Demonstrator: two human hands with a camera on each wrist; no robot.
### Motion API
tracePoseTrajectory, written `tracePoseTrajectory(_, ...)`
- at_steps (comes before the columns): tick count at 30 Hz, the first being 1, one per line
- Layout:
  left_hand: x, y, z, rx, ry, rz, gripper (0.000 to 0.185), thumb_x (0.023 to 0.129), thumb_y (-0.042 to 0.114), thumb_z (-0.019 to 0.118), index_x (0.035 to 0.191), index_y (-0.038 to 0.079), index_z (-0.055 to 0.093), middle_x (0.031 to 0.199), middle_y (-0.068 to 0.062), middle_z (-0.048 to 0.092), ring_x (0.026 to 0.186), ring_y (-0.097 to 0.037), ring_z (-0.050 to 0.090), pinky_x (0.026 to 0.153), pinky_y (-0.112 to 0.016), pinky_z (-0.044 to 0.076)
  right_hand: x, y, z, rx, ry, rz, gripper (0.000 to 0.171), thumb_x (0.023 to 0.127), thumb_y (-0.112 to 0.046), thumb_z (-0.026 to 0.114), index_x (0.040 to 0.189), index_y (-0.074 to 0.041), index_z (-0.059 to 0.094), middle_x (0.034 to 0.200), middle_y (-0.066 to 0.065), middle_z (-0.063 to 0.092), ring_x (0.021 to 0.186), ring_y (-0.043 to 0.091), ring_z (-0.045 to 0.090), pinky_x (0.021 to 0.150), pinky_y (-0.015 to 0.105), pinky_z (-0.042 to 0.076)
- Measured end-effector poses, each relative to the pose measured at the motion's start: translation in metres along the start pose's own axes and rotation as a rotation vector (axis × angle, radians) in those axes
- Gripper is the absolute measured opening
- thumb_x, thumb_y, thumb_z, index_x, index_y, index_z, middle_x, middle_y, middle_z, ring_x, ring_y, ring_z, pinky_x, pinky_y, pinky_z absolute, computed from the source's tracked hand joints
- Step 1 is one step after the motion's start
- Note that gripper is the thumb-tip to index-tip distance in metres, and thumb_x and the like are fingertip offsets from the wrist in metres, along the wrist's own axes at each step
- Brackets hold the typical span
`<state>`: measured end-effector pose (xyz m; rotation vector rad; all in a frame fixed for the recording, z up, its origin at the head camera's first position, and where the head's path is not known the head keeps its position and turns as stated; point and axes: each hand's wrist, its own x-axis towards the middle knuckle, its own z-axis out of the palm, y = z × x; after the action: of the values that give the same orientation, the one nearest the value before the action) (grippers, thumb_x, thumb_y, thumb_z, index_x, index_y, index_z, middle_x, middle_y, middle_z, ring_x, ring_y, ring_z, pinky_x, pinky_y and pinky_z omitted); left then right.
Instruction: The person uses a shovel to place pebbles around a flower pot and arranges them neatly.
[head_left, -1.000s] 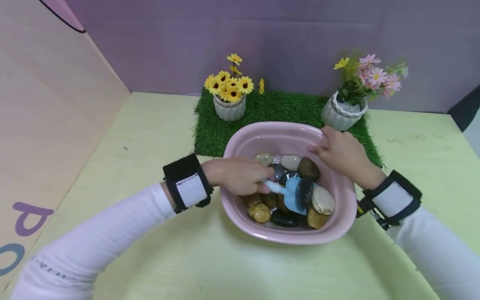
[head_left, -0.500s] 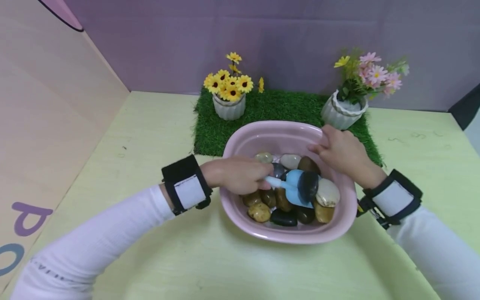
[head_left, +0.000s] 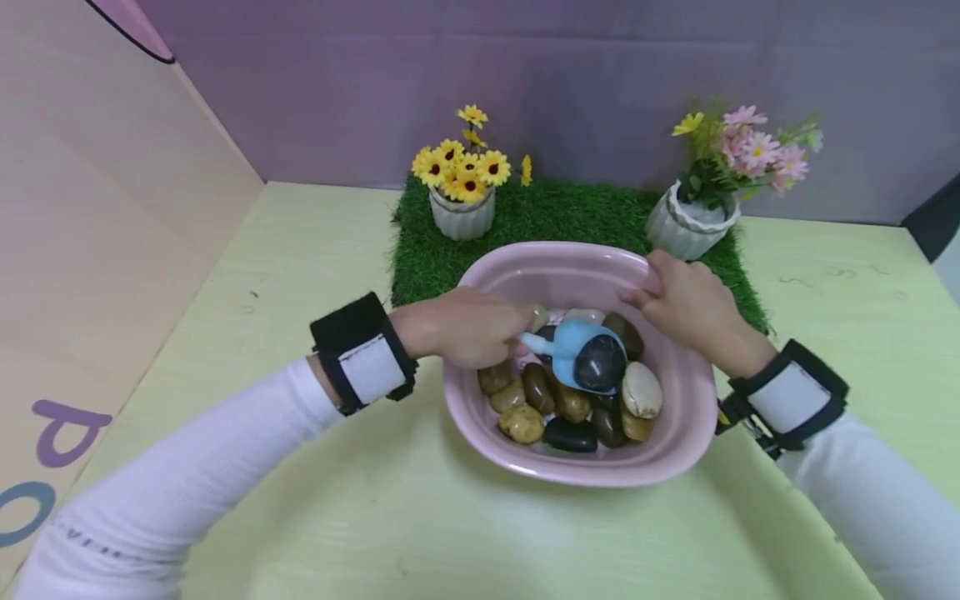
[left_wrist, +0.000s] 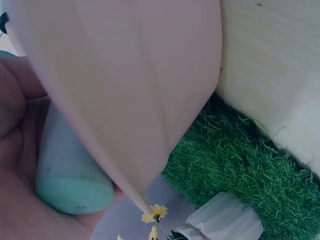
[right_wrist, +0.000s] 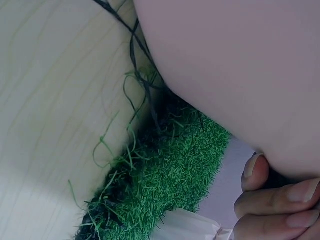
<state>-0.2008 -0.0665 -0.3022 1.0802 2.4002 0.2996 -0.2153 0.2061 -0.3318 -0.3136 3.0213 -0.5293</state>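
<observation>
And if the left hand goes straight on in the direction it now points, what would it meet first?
Probably the pale stone, met by the blue scoop that the left hand holds. The height is unclear; if the scoop passes above that stone, the wall of the pink basin seems next.

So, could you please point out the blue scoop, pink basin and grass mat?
Blue scoop (head_left: 567,344), head view, bowl wall.
Pink basin (head_left: 577,287), head view, far wall.
Grass mat (head_left: 573,212), head view, back strip.

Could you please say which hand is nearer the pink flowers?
Right hand, gripping the basin in front of the pink flowers; left hand holds the scoop farther left.
</observation>
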Motion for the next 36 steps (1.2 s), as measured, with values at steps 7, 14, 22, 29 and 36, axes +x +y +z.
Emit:
tracePoseTrajectory(7, 0.003, 0.007, 0.003, -0.033, -0.044, 0.026, 0.023, 0.101, 0.021, 0.052, 0.120, 0.009, 0.058, 0.100, -0.003, 0.060, 0.086, -0.014, 0.059, 0.081, -0.027, 0.049, 0.000, 0.000, -0.001, 0.003, -0.004, -0.003, 0.035, 0.095, -0.034, 0.064, 0.088, -0.005, 0.046, 0.065, 0.009, 0.045, 0.055, 0.024, 0.049, 0.047, 0.034, 0.037)
tracePoseTrajectory(14, 0.007, 0.017, 0.013, -0.051, -0.053, 0.048, 0.020, 0.103, 0.022, 0.050, 0.113, 0.007, 0.058, 0.100, -0.004, 0.057, 0.090, -0.016, 0.057, 0.088, -0.027, 0.048, 0.000, -0.001, -0.003, -0.002, -0.003, -0.010, 0.035, 0.095, -0.034, 0.064, 0.087, -0.005, 0.046, 0.065, 0.008, 0.044, 0.055, 0.024, 0.049, 0.047, 0.034, 0.037)
tracePoseTrajectory(22, 0.004, 0.017, 0.018, -0.081, -0.082, 0.018, 0.019, 0.103, 0.026, 0.049, 0.113, 0.012, 0.058, 0.089, 0.000, 0.058, 0.083, -0.013, 0.058, 0.079, -0.025, 0.048, 0.001, 0.000, 0.000, 0.003, -0.004, -0.012, 0.035, 0.095, -0.035, 0.064, 0.086, -0.006, 0.045, 0.064, 0.008, 0.044, 0.055, 0.024, 0.048, 0.047, 0.034, 0.037)
tracePoseTrajectory(29, 0.001, 0.009, 0.009, -0.231, -0.074, 0.046, 0.015, 0.104, 0.022, 0.048, 0.110, 0.012, 0.057, 0.101, -0.004, 0.053, 0.085, -0.014, 0.055, 0.077, -0.025, 0.049, 0.001, 0.000, -0.001, -0.012, -0.007, -0.018, 0.035, 0.095, -0.034, 0.063, 0.089, -0.005, 0.046, 0.066, 0.010, 0.046, 0.056, 0.026, 0.049, 0.047, 0.034, 0.036)
tracePoseTrajectory(36, 0.000, 0.006, 0.006, -0.259, -0.065, 0.055, 0.014, 0.103, 0.020, 0.049, 0.110, 0.011, 0.056, 0.098, -0.004, 0.053, 0.078, -0.012, 0.055, 0.070, -0.023, 0.050, 0.000, -0.001, -0.002, -0.007, -0.010, -0.005, 0.035, 0.095, -0.035, 0.063, 0.088, -0.006, 0.045, 0.066, 0.010, 0.047, 0.058, 0.027, 0.049, 0.048, 0.034, 0.036)
